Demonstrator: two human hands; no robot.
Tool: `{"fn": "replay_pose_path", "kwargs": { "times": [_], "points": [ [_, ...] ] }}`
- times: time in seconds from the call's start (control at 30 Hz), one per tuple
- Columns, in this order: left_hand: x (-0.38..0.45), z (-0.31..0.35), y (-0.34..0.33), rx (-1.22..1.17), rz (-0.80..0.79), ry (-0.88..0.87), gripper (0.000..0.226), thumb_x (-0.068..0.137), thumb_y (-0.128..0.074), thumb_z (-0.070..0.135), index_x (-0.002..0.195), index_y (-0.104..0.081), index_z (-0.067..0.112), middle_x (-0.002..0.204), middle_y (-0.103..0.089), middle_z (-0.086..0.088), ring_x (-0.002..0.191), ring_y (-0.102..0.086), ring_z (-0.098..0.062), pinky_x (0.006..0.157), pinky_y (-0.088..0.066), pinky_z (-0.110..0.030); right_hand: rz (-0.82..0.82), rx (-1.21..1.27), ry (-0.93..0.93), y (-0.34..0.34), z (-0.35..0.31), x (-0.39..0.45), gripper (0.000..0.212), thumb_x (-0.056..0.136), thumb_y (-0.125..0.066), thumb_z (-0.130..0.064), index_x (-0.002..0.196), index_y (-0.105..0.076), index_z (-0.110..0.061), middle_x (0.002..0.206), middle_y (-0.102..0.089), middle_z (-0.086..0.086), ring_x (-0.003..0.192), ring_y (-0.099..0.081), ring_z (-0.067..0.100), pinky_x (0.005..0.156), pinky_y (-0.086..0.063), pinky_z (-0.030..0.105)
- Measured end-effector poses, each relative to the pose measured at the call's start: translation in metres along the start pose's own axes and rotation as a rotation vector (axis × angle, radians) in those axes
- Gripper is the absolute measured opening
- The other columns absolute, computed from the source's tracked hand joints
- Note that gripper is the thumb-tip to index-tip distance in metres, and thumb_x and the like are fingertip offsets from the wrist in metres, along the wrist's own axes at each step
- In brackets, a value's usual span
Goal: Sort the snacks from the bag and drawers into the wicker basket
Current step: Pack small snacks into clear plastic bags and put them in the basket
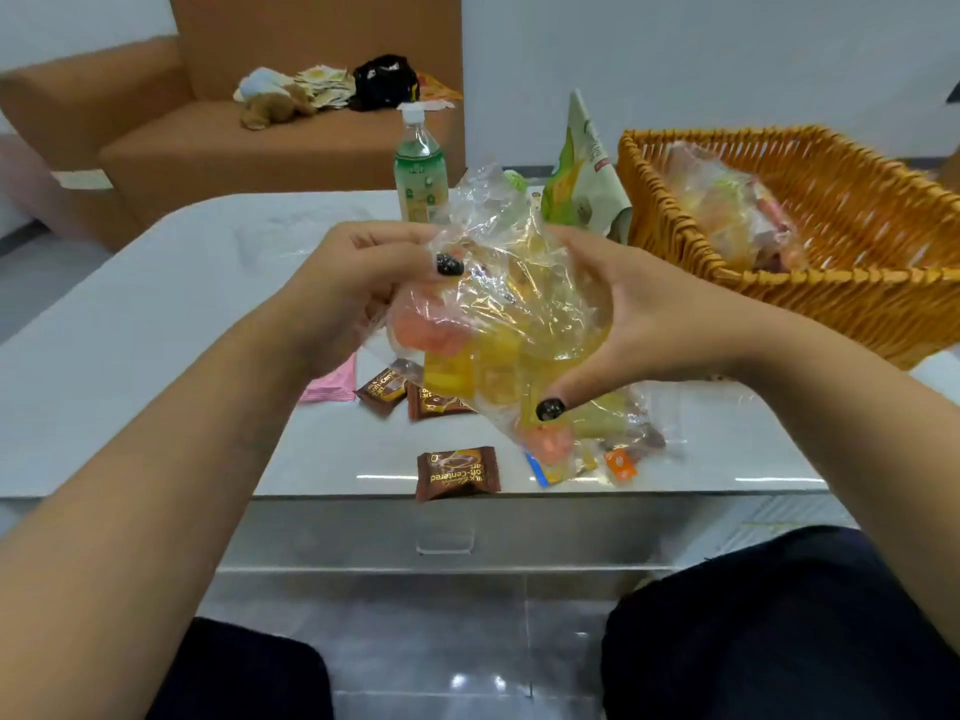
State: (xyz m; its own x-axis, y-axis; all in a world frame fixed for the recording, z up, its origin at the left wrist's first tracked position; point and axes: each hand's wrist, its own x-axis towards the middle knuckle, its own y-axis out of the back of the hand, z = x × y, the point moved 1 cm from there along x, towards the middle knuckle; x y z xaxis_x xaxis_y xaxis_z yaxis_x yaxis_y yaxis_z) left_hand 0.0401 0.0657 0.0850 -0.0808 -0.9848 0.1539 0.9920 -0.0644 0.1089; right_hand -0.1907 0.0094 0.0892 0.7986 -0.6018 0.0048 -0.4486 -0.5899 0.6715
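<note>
A clear plastic bag (511,304) full of orange, yellow and green jelly snacks is held above the white table (156,314). My left hand (358,288) grips its left side and my right hand (628,314) cups its right side. The wicker basket (810,298) stands at the right on the table with a clear bag of snacks (727,210) inside. Brown chocolate packets (457,472) and a pink packet (332,384) lie on the table below the bag. Small loose snacks (587,449) lie by the front edge.
A green drink bottle (420,166) and a green-and-white snack pouch (584,168) stand behind the bag. A table drawer with a clear handle (445,532) is shut below the edge. A brown sofa (249,142) carries clutter at the back left. My knees are at the bottom.
</note>
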Motion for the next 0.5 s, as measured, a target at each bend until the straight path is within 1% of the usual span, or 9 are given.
{"fn": "replay_pose_path", "kwargs": {
  "times": [0.07, 0.1, 0.13, 0.2, 0.23, 0.33, 0.4, 0.47, 0.5],
  "points": [
    [0.01, 0.015, -0.011, 0.006, -0.034, 0.047, 0.042, 0.063, -0.068, 0.02, 0.094, -0.065, -0.008, 0.079, -0.058, -0.013, 0.069, -0.059, -0.021, 0.061, -0.053, -0.029, 0.026, 0.091, -0.065, 0.01, -0.001, -0.012, 0.126, 0.048, -0.088, -0.052, 0.15, -0.016, -0.037, 0.133, -0.034, -0.033, 0.122, -0.037, -0.008, 0.099, -0.033, 0.011],
    [0.014, 0.023, -0.017, 0.01, -0.049, 0.068, 0.05, 0.062, -0.068, 0.024, 0.098, -0.06, -0.01, 0.081, -0.053, -0.015, 0.068, -0.056, -0.022, 0.059, -0.051, -0.028, 0.04, 0.149, -0.094, 0.013, 0.0, -0.018, 0.122, 0.049, -0.087, -0.053, 0.149, -0.02, -0.037, 0.126, -0.037, -0.035, 0.117, -0.039, -0.009, 0.094, -0.034, 0.007],
    [0.017, 0.03, -0.023, 0.007, -0.055, 0.091, 0.052, 0.061, -0.067, 0.025, 0.097, -0.058, -0.011, 0.08, -0.05, -0.015, 0.065, -0.053, -0.023, 0.057, -0.049, -0.026, 0.051, 0.193, -0.116, 0.014, -0.001, -0.023, 0.122, 0.047, -0.086, -0.056, 0.149, -0.023, -0.034, 0.127, -0.041, -0.032, 0.12, -0.041, -0.006, 0.095, -0.036, 0.009],
    [0.021, 0.039, -0.032, 0.018, -0.058, 0.117, 0.044, 0.06, -0.069, 0.026, 0.088, -0.058, -0.006, 0.075, -0.048, -0.013, 0.061, -0.05, -0.023, 0.056, -0.044, -0.026, 0.071, 0.241, -0.146, 0.012, 0.003, -0.031, 0.129, 0.038, -0.087, -0.064, 0.148, -0.029, -0.031, 0.142, -0.045, -0.016, 0.131, -0.042, 0.01, 0.108, -0.038, 0.031],
    [0.022, 0.043, -0.037, 0.029, -0.062, 0.124, 0.04, 0.061, -0.069, 0.025, 0.086, -0.058, -0.003, 0.076, -0.048, -0.013, 0.061, -0.049, -0.023, 0.058, -0.042, -0.028, 0.09, 0.265, -0.152, 0.009, 0.004, -0.035, 0.131, 0.036, -0.088, -0.066, 0.148, -0.03, -0.031, 0.144, -0.044, -0.011, 0.131, -0.044, 0.014, 0.11, -0.038, 0.038],
    [0.022, 0.047, -0.052, 0.009, -0.079, 0.141, 0.035, 0.064, -0.066, 0.019, 0.092, -0.058, -0.001, 0.08, -0.046, -0.012, 0.064, -0.048, -0.02, 0.054, -0.046, -0.03, 0.176, 0.335, -0.138, 0.002, 0.003, -0.047, 0.129, 0.036, -0.09, -0.059, 0.147, -0.032, -0.029, 0.142, -0.046, -0.011, 0.128, -0.046, 0.014, 0.11, -0.038, 0.041],
    [0.021, 0.048, -0.064, -0.043, -0.035, 0.172, 0.034, 0.068, -0.06, 0.015, 0.098, -0.055, 0.0, 0.083, -0.045, -0.011, 0.062, -0.049, -0.018, 0.049, -0.049, -0.025, 0.24, 0.381, -0.123, 0.002, 0.004, -0.055, 0.116, 0.043, -0.093, -0.047, 0.143, -0.037, -0.028, 0.133, -0.047, -0.022, 0.12, -0.048, 0.005, 0.104, -0.04, 0.027],
    [0.023, 0.047, -0.071, -0.093, 0.013, 0.178, 0.033, 0.069, -0.057, 0.015, 0.098, -0.056, 0.0, 0.083, -0.05, -0.011, 0.062, -0.052, -0.018, 0.047, -0.049, -0.022, 0.339, 0.43, -0.117, 0.002, 0.003, -0.062, 0.092, 0.055, -0.09, -0.031, 0.129, -0.036, -0.037, 0.107, -0.044, -0.032, 0.1, -0.05, -0.008, 0.08, -0.04, 0.006],
    [0.026, 0.046, -0.074, -0.089, 0.018, 0.181, 0.035, 0.07, -0.058, 0.015, 0.101, -0.058, 0.0, 0.087, -0.052, -0.012, 0.066, -0.053, -0.021, 0.049, -0.05, -0.023, 0.382, 0.444, -0.117, 0.001, 0.003, -0.064, 0.087, 0.059, -0.089, -0.026, 0.126, -0.036, -0.04, 0.098, -0.041, -0.034, 0.092, -0.051, -0.012, 0.068, -0.04, 0.002]
  ]
}}
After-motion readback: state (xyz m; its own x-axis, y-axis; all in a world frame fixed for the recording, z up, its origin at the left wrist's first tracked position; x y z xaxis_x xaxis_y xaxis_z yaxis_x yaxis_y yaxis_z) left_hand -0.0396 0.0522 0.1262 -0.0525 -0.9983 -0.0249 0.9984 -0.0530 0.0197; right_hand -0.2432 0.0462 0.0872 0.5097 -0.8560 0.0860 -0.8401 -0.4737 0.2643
